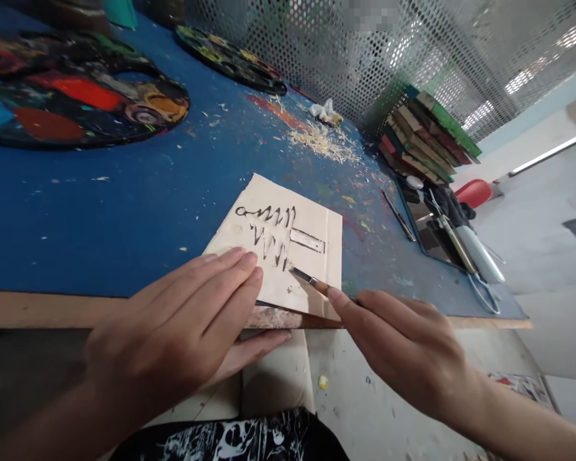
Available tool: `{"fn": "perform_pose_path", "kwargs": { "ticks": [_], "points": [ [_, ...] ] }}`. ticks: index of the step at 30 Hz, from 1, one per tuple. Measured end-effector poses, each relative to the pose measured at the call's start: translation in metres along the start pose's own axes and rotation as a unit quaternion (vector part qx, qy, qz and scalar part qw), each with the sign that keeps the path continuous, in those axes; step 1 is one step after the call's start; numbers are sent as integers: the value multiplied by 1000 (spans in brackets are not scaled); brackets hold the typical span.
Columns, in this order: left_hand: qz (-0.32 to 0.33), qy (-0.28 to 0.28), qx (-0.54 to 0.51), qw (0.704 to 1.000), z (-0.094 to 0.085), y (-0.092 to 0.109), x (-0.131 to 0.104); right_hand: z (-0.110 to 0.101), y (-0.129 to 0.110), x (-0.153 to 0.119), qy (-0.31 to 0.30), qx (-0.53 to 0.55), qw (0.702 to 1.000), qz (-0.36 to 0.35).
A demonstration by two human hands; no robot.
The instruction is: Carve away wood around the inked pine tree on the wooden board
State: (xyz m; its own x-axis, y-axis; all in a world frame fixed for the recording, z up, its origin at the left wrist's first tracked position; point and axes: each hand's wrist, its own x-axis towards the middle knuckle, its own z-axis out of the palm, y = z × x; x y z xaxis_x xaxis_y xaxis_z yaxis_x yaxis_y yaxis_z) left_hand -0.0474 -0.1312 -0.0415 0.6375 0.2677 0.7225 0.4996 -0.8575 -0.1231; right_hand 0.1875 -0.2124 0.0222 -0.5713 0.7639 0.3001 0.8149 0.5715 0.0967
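Step in hand, AFAICT: carving. My right hand [408, 339] has its grip closed on the carving tool [320, 285], tip down at the near end of a dark zigzag on the pale board [278, 240]. My left hand [182, 314] lies w/ fingers out flat over the board's near left part, thumb below the table edge (can't tell if it's clamping or just parked there). Board sits at the near edge, approx mid scene, turned at an angle. Marks on it: small loop, two zigzag rows, a narrow rectangle on the right.

Next move calls for, IMO: low tool angle, short controlled push, firm hold-down on the left, fingertips out of the tip's line. Slip risk = left fingers, they're near.

Surface: blue table [139, 211], paint-stained. Big palette [91, 96] far left, second palette [228, 61] beyond it, pale shavings [324, 142] on the far side, crumpled tissue [327, 113] just behind. To the right: pen [398, 216], dark tablet [427, 218], misc. clutter, stack of books [427, 137] farther back.

Room: perforated metal screen [307, 38] behind the table, red seat [474, 192] far right, pale floor [365, 410] w/ specks below.
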Motion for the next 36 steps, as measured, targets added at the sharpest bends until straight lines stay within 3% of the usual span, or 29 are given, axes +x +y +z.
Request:
{"fn": "perform_pose_path", "kwargs": {
  "ticks": [3, 6, 9, 14, 18, 20, 24, 31, 34, 36],
  "points": [
    [-17, 13, 23, 1000, 0, 3, -5, 2, 21, 3, 55, 12, 996, 69],
    [-5, 29, 40, 999, -1, 3, -11, 7, 55, 18, 131, 44, 969, 205],
    [17, 68, 6, 998, -2, 3, -14, 20, 80, 40, 63, 116, 948, 290],
    [17, 84, -45, 995, -3, 2, -22, 37, 77, 70, -2, 153, 957, 245],
    [35, 44, -55, 997, -9, -1, -32, 36, 67, 72, -18, 174, 953, 247],
    [12, 26, -79, 996, -13, -1, -33, 33, 65, 67, -21, 193, 944, 265],
    [-45, 89, -131, 986, -20, 3, -23, 27, 66, 58, -31, 264, 908, 323],
    [-8, 135, -111, 985, -30, -6, 0, 21, 63, 43, -63, 465, 796, 382],
    [-3, 122, -43, 992, -36, -14, 16, 21, 76, 45, -44, 479, 781, 399],
    [-20, 120, 16, 992, -37, -19, 28, 17, 98, 55, -3, 451, 785, 426]
  ]
}}
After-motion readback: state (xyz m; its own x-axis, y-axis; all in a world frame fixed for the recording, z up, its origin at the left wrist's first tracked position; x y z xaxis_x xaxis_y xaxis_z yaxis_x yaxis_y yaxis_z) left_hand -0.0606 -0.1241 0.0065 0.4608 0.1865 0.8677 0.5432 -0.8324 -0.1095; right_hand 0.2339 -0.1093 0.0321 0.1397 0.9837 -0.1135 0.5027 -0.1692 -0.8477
